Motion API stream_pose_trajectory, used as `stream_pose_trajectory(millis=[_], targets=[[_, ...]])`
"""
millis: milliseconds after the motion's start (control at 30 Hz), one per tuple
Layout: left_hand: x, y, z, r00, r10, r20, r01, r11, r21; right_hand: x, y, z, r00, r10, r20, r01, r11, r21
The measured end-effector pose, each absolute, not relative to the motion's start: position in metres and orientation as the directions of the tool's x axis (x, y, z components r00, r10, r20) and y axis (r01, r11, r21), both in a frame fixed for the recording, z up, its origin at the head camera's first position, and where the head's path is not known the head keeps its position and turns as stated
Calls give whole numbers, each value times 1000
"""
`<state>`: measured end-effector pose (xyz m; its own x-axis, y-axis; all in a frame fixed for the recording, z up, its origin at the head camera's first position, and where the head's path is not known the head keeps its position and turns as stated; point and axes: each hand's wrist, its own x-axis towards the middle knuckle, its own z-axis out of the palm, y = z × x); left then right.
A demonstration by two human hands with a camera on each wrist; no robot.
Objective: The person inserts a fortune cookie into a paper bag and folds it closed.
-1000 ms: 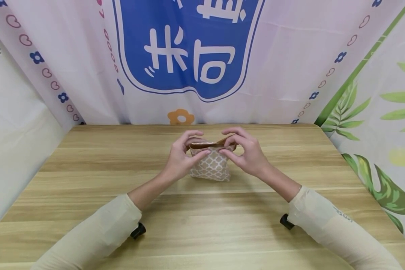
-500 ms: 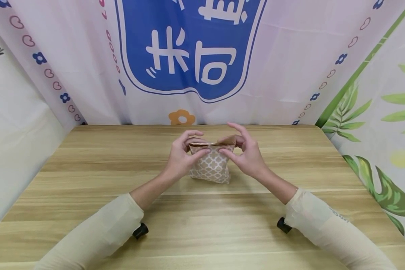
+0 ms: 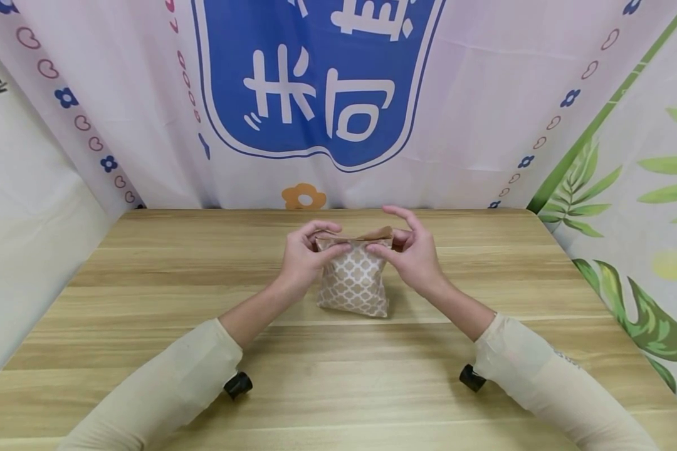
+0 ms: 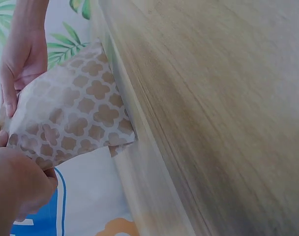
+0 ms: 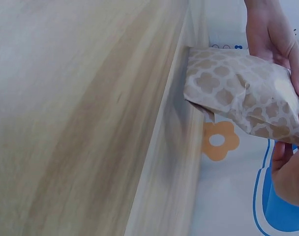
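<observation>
A small brown paper bag with a white lattice print stands on the wooden table, its mouth at the top. My left hand pinches the left part of the rim, thumb on the front and fingers behind. On the right part of the rim, my right hand pinches in the same way, with its index finger raised. The right back corner of the rim sticks up a little. Both wrist views show the bag's patterned body between the two hands, bottom end at the table surface. The bag's inside is hidden.
The wooden table spreads around the bag on all sides. Behind it hangs a printed curtain, with a leaf-patterned one on the right. Small black devices sit under both sleeve cuffs.
The bag has tipped more upright, so more of its front shows, and its mouth looks narrower. My right index finger has lifted off the rim while the other fingers moved behind it.
</observation>
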<state>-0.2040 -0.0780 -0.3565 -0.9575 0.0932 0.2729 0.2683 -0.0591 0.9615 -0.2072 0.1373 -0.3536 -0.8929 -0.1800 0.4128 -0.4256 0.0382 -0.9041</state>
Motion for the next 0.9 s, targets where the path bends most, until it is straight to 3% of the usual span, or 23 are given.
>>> stream_pose_trajectory(millis=[333, 667, 900], targets=[[-205, -78, -360, -986, 55, 155, 153, -42, 987, -208, 136, -353, -942, -178, 285, -290, 4, -957], [-208, -89, -360, -955, 257, 151, 164, 28, 986, -210, 138, -351, -958, -180, 223, -231, 24, -973], [-208, -89, -363, -962, 238, 134, 147, 35, 989, -211, 139, -354, -962, -183, 203, -212, 29, -977]])
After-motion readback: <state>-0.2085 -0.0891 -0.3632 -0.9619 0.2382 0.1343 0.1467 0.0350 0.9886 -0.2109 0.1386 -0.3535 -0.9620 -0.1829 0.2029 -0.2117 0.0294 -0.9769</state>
